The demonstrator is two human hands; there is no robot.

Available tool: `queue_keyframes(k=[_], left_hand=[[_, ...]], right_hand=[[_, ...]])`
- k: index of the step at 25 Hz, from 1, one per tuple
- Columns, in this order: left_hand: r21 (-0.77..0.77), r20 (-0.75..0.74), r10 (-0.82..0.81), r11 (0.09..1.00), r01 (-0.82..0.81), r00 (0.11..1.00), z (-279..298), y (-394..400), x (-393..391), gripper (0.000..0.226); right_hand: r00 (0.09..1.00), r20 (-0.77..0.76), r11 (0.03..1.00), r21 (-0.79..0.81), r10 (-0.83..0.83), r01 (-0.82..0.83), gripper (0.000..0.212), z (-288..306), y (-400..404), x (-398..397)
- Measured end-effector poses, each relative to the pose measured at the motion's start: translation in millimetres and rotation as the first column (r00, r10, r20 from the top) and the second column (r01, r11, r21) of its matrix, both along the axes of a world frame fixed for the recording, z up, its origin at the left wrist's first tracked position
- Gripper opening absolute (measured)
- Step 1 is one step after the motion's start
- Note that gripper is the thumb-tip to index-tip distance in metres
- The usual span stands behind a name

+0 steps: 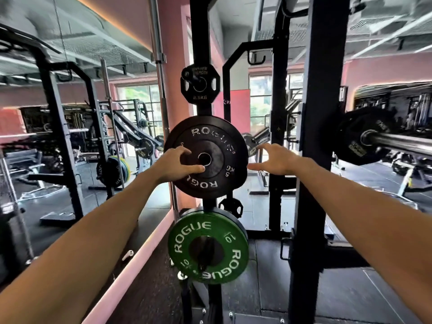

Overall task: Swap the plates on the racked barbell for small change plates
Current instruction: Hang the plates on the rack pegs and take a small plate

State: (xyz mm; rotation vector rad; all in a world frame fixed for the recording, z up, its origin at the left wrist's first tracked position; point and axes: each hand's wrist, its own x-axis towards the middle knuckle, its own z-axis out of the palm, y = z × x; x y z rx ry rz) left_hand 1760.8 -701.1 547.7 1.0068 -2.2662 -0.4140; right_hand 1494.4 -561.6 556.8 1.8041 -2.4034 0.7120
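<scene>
The left hand (176, 163) lies on the face of the black 5 kg plate (205, 157), fingers curled over its left part and the thumb reaching to the centre hole; whether it really grips the plate I cannot tell; the right hand (274, 159) is spread open just beside the right rim of this same plate, the thumb close to the rim, but contact is not clear; the black 5 kg plate hangs on a peg of the black storage post (201, 31); above this plate, on the same post, sits a small 2.5 kg plate (200, 84); below it hangs a green 10 kg plate (208, 247), tilted a little; to the right of the black 5 kg plate stands a thick rack upright (320, 90), and further right the barbell (402, 142) rests racked, with a dark plate (361, 136) on its sleeve; to the left of the black 5 kg plate there is a mirror wall (70, 136)
</scene>
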Motion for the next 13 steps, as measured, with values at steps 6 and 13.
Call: queue_keyframes(k=[6,13], left_hand=[[-0.038,-0.037,-0.039,0.999,0.038,0.999,-3.4,118.2,0.4,0.070],[-0.029,0.011,-0.128,0.991,0.129,0.992,13.3,230.8,-58.3,0.076]], right_hand=[[0.998,-0.029,0.998,0.043,-0.047,0.048,0.094,-3.6,129.9,4.3],[0.977,-0.066,0.977,0.051,-0.202,0.205,0.097,15.2,271.2,-46.2]])
